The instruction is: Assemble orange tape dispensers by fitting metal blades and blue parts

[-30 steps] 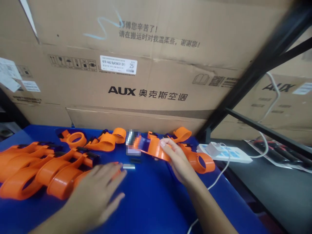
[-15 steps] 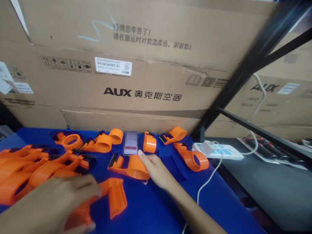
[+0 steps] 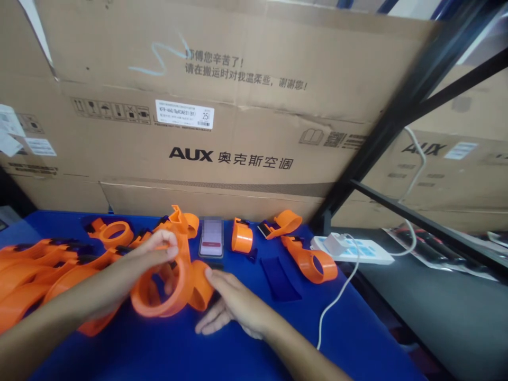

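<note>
My left hand (image 3: 159, 254) is closed on an orange plastic tape dispenser (image 3: 161, 309), held up over the blue tabletop with its large ring facing me. Just to its right, my right hand (image 3: 236, 307) has its thumb on the rim of a second orange tape dispenser (image 3: 201, 291). That one is partly hidden behind the raised dispenser. The lower fingers of my right hand stretch out beneath it; where its index finger grips is hard to see.
Several orange dispensers (image 3: 24, 270) are piled at left; others, including one (image 3: 317, 264) at right, lie along the back. A phone (image 3: 211, 241), a dark blue strip (image 3: 280, 280) and a white power strip (image 3: 357, 248) with a cable (image 3: 337, 301) are there. Behind stands a large cardboard box (image 3: 238, 132).
My left hand has lifted an orange tape dispenser from the lower left and brought it up towards the centre. My right hand has shifted left and down with its dispenser.
</note>
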{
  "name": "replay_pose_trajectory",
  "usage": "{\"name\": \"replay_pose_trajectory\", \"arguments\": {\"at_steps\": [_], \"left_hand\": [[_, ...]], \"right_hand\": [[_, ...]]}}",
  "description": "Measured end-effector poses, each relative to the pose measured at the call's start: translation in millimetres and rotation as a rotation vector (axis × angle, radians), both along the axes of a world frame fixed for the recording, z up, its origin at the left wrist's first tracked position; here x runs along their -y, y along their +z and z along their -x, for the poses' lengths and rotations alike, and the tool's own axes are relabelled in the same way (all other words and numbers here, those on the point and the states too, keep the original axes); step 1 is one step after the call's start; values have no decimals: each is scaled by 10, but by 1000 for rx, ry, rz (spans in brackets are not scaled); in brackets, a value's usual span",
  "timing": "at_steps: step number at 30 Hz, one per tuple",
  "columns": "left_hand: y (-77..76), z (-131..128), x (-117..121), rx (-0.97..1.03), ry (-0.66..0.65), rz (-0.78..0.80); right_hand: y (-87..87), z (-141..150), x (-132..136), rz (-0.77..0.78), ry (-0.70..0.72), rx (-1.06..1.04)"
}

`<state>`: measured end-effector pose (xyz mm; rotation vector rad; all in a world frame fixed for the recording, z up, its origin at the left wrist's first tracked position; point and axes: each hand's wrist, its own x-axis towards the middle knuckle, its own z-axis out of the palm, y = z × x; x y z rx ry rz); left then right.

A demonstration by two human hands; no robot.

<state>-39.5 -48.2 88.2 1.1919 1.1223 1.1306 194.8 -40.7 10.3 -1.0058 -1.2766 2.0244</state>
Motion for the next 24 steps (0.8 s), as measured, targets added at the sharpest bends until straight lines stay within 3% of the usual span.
{"name": "replay_pose_trajectory", "arguments": {"at_steps": [4, 8, 12, 15, 17, 20, 24], "left_hand": [[-3, 31, -101, 76, -218, 211], [15, -79, -77, 124, -225, 249], [-32, -358, 73, 132, -210, 219], [-154, -505, 169, 123, -307, 186], [-259, -545, 209, 53, -360, 122], [-410, -574, 272, -120, -320, 45], [-502, -674, 387, -194, -223, -56]], "right_hand": [[-100, 36, 33, -57, 226, -26], [-295, 253, 130, -144, 358, -90], [-343, 329, 176, -187, 475, 113], [-199, 202, 95, -217, 303, 85], [-37, 52, 1, -241, 53, -30], [219, -192, -123, -237, -265, -203], [380, -358, -149, -345, -213, -102]]}}
